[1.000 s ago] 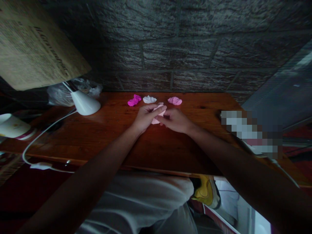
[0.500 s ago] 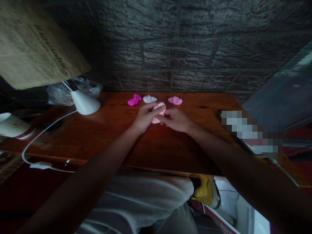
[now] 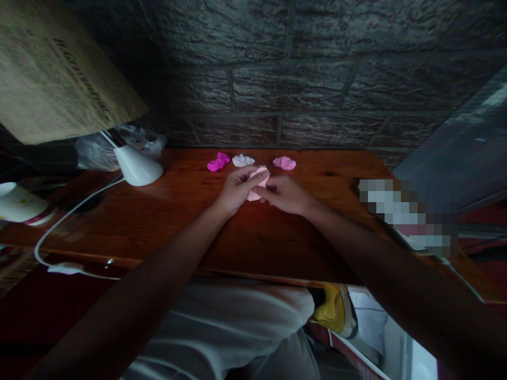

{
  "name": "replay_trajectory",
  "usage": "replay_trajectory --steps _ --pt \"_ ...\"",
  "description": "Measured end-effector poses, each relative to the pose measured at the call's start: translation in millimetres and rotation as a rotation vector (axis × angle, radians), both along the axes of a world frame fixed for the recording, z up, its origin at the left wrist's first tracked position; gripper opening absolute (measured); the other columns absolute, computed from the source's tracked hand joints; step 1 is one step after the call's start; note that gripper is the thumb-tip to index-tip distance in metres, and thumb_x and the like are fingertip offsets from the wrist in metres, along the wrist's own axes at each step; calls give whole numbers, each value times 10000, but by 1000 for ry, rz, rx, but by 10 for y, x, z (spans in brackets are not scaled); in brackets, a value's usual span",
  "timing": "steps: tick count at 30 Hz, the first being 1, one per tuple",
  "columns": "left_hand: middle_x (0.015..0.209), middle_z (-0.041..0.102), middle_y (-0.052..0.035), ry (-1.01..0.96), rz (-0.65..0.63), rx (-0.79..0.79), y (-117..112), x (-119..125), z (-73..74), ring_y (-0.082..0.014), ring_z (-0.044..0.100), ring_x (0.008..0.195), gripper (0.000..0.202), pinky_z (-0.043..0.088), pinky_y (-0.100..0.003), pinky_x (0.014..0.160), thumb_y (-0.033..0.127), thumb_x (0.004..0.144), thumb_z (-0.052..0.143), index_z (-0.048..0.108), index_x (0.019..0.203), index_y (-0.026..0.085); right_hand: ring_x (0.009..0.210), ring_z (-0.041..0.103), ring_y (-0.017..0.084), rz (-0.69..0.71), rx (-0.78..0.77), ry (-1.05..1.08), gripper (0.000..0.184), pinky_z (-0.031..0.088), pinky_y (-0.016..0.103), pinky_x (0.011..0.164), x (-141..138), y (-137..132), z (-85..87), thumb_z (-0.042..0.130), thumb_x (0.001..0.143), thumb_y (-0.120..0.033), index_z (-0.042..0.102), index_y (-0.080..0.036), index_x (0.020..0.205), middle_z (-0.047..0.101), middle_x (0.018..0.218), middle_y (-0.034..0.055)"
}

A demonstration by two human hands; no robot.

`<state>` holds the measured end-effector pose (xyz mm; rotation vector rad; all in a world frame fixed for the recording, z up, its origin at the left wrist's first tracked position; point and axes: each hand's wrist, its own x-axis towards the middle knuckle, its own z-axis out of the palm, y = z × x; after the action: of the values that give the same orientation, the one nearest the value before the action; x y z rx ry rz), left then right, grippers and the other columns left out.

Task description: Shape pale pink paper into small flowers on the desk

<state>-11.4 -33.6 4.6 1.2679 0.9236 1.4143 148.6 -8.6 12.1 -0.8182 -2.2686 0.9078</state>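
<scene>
Both hands meet over the middle of the wooden table. Between them is a pale pink piece (image 3: 253,196), thin and soft like folded paper; its exact kind I cannot make out. My left hand (image 3: 234,189) is closed around its left side, thumb laid across the front. From the other side my right hand (image 3: 290,195) pinches it, thumb on its lower front; the other fingers are partly hidden. Just beyond lie a crumpled magenta piece (image 3: 218,162), a crumpled white piece (image 3: 243,160) and a crumpled pink piece (image 3: 284,163).
On the left stand a lamp with a white base (image 3: 139,166) and a printed paper shade (image 3: 67,74), a plastic bag (image 3: 93,152) and a paper cup (image 3: 21,203). A blurred-out object (image 3: 404,214) lies right. A stone wall (image 3: 257,89) rises behind the table (image 3: 166,227).
</scene>
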Motion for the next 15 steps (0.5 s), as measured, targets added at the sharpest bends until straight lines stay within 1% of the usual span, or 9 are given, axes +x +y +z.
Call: replay_trajectory --steps 4,7,9,12,15 --pt "788 704 -1 -21 -10 -10 22 -5 -18 -91 626 693 343 471 -207 610 477 709 881 746 788 172 600 588 108 3 -32 9 329 398 242 611 0 -7 7 604 981 -353 699 -128 760 695 695 29" --pt "785 707 -11 -23 -23 -27 36 -9 -29 -98 633 696 352 472 -208 594 506 739 853 749 781 172 592 580 106 -5 -36 -4 333 392 241 604 -1 -15 15 610 977 -355 700 -127 751 684 677 25" --pt "786 709 -15 -18 -29 -32 44 -12 -37 -102 640 706 344 479 -209 601 502 755 842 751 788 172 594 578 106 -7 -34 -3 333 390 241 603 0 -16 16 610 977 -357 704 -126 757 686 680 26" --pt "824 727 -18 -20 -14 -27 47 -12 -40 -102 651 729 337 491 -207 627 486 736 860 758 808 172 609 586 108 8 -31 7 327 396 241 617 3 -12 10 602 980 -346 702 -126 760 690 690 26" --pt "803 719 -9 -15 -18 -33 34 -5 -29 -97 641 692 333 484 -208 604 483 742 858 754 808 173 615 590 108 15 -28 9 324 398 240 626 3 -5 4 603 980 -345 698 -130 757 688 689 22"
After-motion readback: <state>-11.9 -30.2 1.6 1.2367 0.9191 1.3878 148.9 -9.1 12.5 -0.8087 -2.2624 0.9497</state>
